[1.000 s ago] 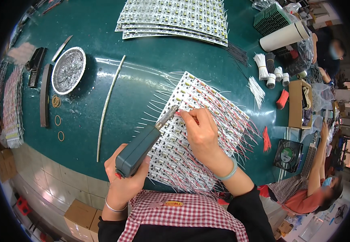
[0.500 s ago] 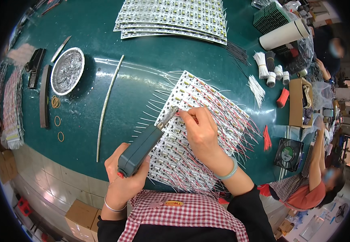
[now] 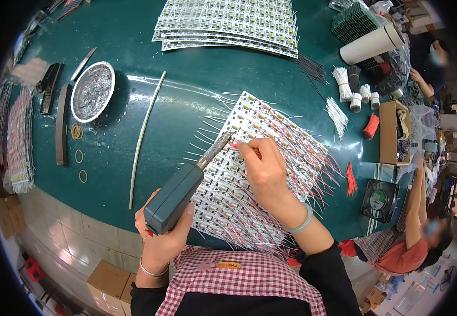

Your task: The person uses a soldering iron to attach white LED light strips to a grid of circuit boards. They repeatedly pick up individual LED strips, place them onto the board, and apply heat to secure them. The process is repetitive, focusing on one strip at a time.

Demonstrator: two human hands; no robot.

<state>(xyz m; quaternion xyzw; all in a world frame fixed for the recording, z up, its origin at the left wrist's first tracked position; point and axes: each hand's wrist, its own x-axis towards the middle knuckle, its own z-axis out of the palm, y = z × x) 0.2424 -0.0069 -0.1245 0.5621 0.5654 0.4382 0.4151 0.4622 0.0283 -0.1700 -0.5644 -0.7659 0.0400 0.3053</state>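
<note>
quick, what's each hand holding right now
Left hand: closed around the dark green soldering iron.
Right hand: closed, pinching a red wire.

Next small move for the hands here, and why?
I'd probably ease the soldering iron onto the end of the red wire, with the wire held steady: the left hand holds the iron, its tip close by, and the right hand pinches the wire over the circuit board. Tip contact is unclear.
</note>
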